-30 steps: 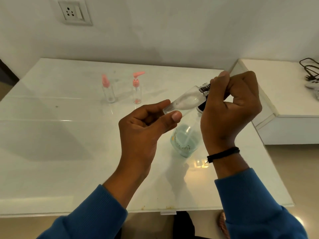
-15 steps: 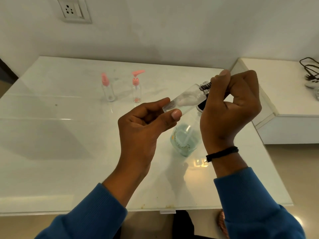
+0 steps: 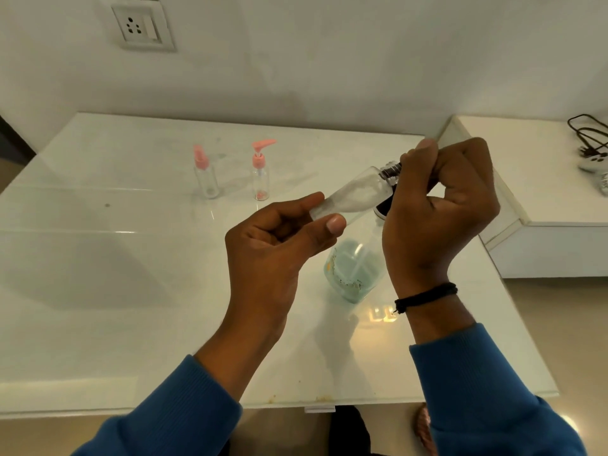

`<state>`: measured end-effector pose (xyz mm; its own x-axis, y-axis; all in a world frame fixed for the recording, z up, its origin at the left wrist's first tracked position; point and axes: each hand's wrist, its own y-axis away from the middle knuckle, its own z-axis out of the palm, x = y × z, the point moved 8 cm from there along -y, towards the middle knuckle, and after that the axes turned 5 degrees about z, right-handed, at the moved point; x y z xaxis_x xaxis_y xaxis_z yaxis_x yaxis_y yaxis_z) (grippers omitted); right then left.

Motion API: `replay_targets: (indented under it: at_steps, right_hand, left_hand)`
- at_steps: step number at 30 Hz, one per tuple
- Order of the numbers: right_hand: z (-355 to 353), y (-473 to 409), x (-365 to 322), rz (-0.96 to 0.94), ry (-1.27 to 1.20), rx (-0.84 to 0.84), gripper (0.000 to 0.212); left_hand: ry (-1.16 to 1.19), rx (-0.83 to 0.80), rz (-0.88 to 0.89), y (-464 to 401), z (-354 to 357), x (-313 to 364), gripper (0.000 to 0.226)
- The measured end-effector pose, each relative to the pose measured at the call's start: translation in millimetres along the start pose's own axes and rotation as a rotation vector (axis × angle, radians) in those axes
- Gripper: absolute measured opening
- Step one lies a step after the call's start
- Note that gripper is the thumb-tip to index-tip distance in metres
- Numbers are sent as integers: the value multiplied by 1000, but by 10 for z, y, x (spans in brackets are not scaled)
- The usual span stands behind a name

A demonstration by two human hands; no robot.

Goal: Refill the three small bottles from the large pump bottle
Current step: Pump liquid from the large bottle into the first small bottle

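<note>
Small bottle (image 3: 353,195), light, slick: pinched at base by left hand (image 3: 273,245), cap end, two o'clock, gripped by right hand (image 3: 437,205).

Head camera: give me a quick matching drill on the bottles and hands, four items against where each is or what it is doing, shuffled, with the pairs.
Items
1. small clear bottle
2. large bottle
3. two pink-topped bottles
4. right hand

States
A. standing on the table below the hands
B. grips the dark cap end
C. held tilted in the air, base in the left hand
D. standing upright side by side at the far side of the table

Pairs: 1-C, 2-A, 3-D, 4-B
</note>
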<state>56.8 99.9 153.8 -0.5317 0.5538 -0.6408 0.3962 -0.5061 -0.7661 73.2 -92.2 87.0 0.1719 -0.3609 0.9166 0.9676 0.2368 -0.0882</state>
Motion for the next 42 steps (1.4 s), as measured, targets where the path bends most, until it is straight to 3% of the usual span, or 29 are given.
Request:
replay_targets:
  at_steps: [42]
  right_hand:
    - [6,-3,10,4,3,-3,39]
  left_hand:
    - [19,-1,-7,-9,1,-7,45]
